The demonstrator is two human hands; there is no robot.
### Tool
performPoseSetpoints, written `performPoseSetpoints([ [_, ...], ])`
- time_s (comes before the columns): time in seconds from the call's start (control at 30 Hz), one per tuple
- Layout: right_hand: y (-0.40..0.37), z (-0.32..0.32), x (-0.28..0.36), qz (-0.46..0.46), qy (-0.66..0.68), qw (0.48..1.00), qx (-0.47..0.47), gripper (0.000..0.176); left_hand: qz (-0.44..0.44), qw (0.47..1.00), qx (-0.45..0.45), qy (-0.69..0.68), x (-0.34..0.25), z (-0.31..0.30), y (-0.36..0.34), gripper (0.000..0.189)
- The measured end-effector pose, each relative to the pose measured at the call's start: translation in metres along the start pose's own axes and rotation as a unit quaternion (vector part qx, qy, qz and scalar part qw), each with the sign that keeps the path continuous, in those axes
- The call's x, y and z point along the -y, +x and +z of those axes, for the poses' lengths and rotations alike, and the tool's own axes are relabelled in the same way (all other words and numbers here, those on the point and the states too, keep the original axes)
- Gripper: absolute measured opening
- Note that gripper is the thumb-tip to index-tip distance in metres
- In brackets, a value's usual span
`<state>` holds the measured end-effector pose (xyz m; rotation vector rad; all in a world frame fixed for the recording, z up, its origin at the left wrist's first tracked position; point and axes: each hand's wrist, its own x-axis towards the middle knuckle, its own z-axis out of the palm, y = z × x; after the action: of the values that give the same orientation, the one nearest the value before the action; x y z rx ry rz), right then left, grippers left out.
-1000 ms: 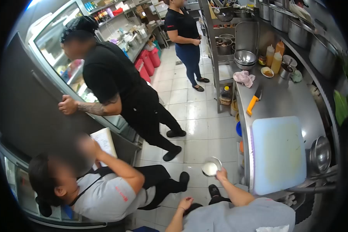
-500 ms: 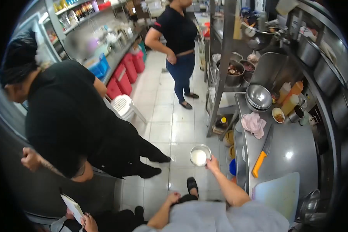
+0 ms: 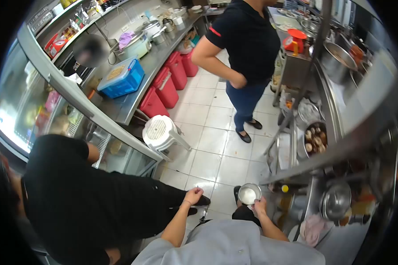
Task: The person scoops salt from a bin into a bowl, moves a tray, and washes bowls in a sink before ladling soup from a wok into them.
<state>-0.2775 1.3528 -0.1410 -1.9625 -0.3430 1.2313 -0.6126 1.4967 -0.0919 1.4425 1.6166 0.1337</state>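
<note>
In my right hand (image 3: 260, 206) is a small round metal bowl (image 3: 254, 201), gripped at its near right rim and held out in front of my body above the floor. White contents (image 3: 248, 195) lie in the bowl. My left hand (image 3: 193, 195) is raised at the left, well apart from the bowl, its fingers closed together in a pinch. What they hold, if anything, is too small to make out. Close beyond that hand are the dark-trousered legs of a person in black (image 3: 106, 194).
Another person (image 3: 247, 53) stands ahead on the tiled floor. A white stool (image 3: 158, 129) stands beside the open glass-door fridge (image 3: 82, 104). Red bins (image 3: 166, 86) line the left counter. At right are a metal rack post (image 3: 303, 88), stacked metal bowls (image 3: 337, 199) and a pink cloth (image 3: 313, 229).
My view has swung left, bringing the open fridge into sight. The bowl stays in my right hand, now held nearer my body. My left hand has lifted and moved forward.
</note>
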Motion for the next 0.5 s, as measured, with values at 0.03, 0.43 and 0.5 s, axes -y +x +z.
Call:
performPoseSetpoints([
  [0.03, 0.045, 0.026, 0.008, -0.030, -0.031, 0.999, 0.017, 0.024, -0.017, 1.000, 0.007, -0.002, -0.011, -0.010, 0.017, 0.037],
  [0.43, 0.210, 0.268, 0.356, -0.190, -0.101, 0.950, 0.227, 0.021, -0.112, 0.985, -0.022, -0.128, 0.004, -0.048, 0.142, 0.029],
  [0.5, 0.224, 0.301, 0.382, -0.186, -0.076, 0.951, 0.235, 0.020, -0.130, 0.978, -0.012, -0.165, -0.002, -0.072, 0.194, 0.035],
])
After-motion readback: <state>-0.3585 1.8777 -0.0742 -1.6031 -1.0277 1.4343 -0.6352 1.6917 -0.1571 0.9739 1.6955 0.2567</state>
